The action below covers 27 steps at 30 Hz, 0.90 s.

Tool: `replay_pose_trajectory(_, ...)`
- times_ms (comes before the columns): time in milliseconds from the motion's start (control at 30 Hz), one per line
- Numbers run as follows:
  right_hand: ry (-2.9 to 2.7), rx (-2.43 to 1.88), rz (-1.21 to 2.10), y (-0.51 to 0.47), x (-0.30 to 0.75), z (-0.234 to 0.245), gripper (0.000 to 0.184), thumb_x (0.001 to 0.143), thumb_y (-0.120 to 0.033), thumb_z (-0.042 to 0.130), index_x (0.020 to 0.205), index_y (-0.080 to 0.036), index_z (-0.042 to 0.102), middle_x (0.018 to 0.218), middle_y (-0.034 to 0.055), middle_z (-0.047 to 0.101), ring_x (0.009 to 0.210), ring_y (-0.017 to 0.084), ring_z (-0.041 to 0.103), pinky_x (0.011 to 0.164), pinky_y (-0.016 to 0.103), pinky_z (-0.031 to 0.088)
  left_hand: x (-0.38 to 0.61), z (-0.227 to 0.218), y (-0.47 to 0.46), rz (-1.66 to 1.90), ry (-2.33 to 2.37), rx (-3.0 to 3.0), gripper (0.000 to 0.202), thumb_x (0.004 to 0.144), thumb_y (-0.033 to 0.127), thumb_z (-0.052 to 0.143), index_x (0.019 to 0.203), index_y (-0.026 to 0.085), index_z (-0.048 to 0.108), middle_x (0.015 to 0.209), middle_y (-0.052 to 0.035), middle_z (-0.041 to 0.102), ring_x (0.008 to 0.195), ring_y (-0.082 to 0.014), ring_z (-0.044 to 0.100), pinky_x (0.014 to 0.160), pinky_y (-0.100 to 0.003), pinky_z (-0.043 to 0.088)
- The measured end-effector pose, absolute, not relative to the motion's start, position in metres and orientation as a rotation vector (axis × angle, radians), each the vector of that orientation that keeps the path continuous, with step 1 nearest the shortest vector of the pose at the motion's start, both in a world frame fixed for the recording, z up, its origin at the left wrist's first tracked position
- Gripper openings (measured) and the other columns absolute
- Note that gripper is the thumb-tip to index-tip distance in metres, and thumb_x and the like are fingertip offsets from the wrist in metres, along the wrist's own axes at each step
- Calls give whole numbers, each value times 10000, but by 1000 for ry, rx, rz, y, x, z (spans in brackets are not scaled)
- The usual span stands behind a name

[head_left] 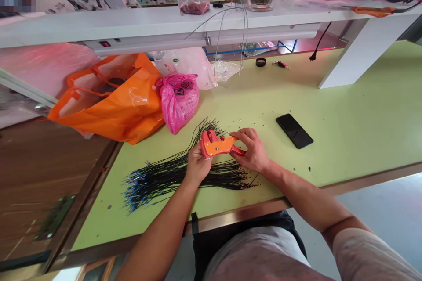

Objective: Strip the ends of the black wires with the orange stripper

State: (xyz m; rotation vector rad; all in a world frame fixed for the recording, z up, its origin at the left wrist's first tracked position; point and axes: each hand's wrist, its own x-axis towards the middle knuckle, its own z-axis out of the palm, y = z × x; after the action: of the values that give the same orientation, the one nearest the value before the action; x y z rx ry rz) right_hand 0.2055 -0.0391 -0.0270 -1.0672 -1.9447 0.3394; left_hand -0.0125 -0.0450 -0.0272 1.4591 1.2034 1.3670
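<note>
My right hand (pixel 253 151) is closed around the handles of a red and orange wire stripper (pixel 220 145), whose head points left. Close against that head is my left hand (pixel 198 166), fingers curled; the tool partly covers them, so I cannot make out what they hold. Beneath both hands a large bundle of thin black wires (pixel 174 178) lies across the green table. Its left ends carry blue sleeves and silvery tips (pixel 135 189), and coppery ends show at the right. Another group of black wires (pixel 206 128) fans out behind the stripper.
An orange bag (pixel 132 101) and a pink plastic bag (pixel 180 103) stand at the back left. A black phone (pixel 294 131) lies to the right. Behind are a black ring (pixel 260 62), a shelf (pixel 138 24) and its slanted white support (pixel 351 52).
</note>
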Motion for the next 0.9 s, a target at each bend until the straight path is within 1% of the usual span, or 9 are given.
replay_pose_trajectory(133,-1948,-1042,290,-40,206,-27,499,959,-390,778,1435,-252,723,1234,134,692,1140,300,638,1041,517,585,-13,-24,-46,1422,1171,1376,377,726,506,955,791,216,723,688,-27,717,766,-252,753,733,-403,694)
replay_pose_trajectory(233,-1963,-1057,275,-40,207,-24,521,973,-381,770,1476,-262,713,1243,137,675,1173,309,615,1058,524,579,-16,-22,-46,1428,1215,1428,363,733,497,950,794,210,737,734,-44,756,779,-253,766,804,-420,709)
replay_pose_trajectory(333,-1978,-1058,269,-41,207,-20,527,981,-374,763,1497,-282,706,1248,132,669,1177,307,606,1057,524,584,-19,-22,-46,1418,1291,1550,343,756,505,917,768,212,739,786,-72,802,828,-271,794,851,-409,707)
replay_pose_trajectory(467,-2000,-1050,273,-42,207,-19,554,989,-371,749,1533,-293,674,1271,131,672,1168,303,613,1041,517,597,-20,-21,-47,1447,1344,1655,310,786,525,863,767,234,757,850,-89,852,847,-278,813,865,-387,705)
replay_pose_trajectory(633,-1987,-1064,260,-41,207,-21,637,970,-392,754,1569,-227,613,1300,161,684,1200,322,629,1040,537,606,-16,-19,-48,1540,1359,1670,327,791,532,876,770,222,774,840,-91,857,795,-262,803,818,-385,711)
replay_pose_trajectory(700,-1987,-1063,271,-41,207,-22,647,962,-396,758,1568,-228,604,1303,159,690,1204,324,633,1048,543,605,-15,-17,-48,1563,1331,1657,343,791,541,890,781,219,773,838,-91,853,797,-262,803,818,-388,714)
replay_pose_trajectory(767,-1989,-1054,269,-41,206,-23,634,961,-397,754,1555,-227,609,1295,156,698,1188,320,638,1046,545,604,-15,-16,-49,1551,1291,1653,337,795,540,894,789,226,771,838,-85,846,821,-273,811,850,-415,721)
replay_pose_trajectory(833,-1988,-1027,241,-41,206,-23,609,975,-405,733,1534,-191,621,1273,166,706,1164,317,643,1028,539,607,-18,-16,-49,1525,1265,1647,326,791,523,905,789,229,765,853,-89,843,853,-291,815,883,-454,724)
replay_pose_trajectory(900,-1984,-1013,216,-41,205,-23,607,987,-421,717,1524,-154,624,1261,177,710,1150,317,645,1017,533,609,-21,-17,-48,1500,1269,1640,317,772,493,931,781,227,758,870,-106,843,866,-302,808,877,-468,727)
